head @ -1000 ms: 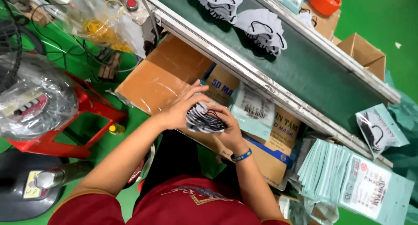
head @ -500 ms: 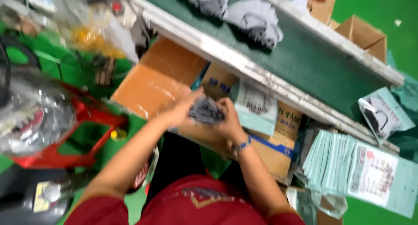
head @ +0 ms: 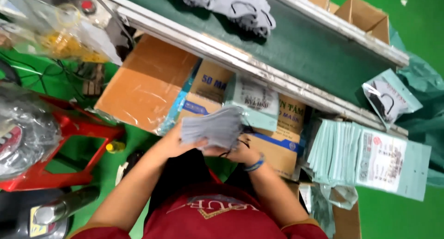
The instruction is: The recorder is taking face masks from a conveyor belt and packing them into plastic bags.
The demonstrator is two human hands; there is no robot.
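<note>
Close to the body, the left hand [head: 173, 144] and right hand [head: 238, 153] clamp together on a stack of grey masks [head: 213, 127], squaring it over the cardboard box [head: 277, 149], while beyond lie pale green pouches [head: 365, 160] and the green conveyor belt [head: 305, 45] carrying more masks [head: 245, 5].

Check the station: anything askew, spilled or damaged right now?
Nothing spilled or damaged. One filled pouch lies crooked at the belt's right end, apart from the neat pouch pile. Both hands hold a grey mask stack.
</note>
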